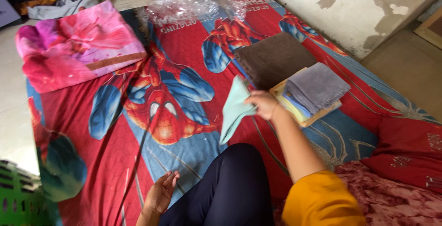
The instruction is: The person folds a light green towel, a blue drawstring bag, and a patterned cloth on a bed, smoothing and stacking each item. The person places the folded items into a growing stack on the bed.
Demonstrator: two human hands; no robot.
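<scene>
- The right hand was closed around the upper edge of a pale mint-green cloth, its fingers pinching the fabric; the fingertips themselves were hidden behind the cloth.
- The cloth hung from that grip with its long axis running down and slightly left, its lower corner pointing toward the red and blue printed bedsheet below; how far it was folded could not be made out.
- The left hand lay loose and empty, fingers relaxed, on the bedsheet beside the person's dark-trousered knee; its wrist was cut off by the bottom edge.
- Just right of the right hand sat a stack of folded cloths, grey on top with yellow and blue layers only partly showing beneath.
- A dark brown folded cloth lay touching the stack on its far side.
- Farther off, a pink flowered bundle rested at the sheet's left corner, and crumpled clear plastic lay at the far end.
- A green crate was cut off at the lower left.
</scene>
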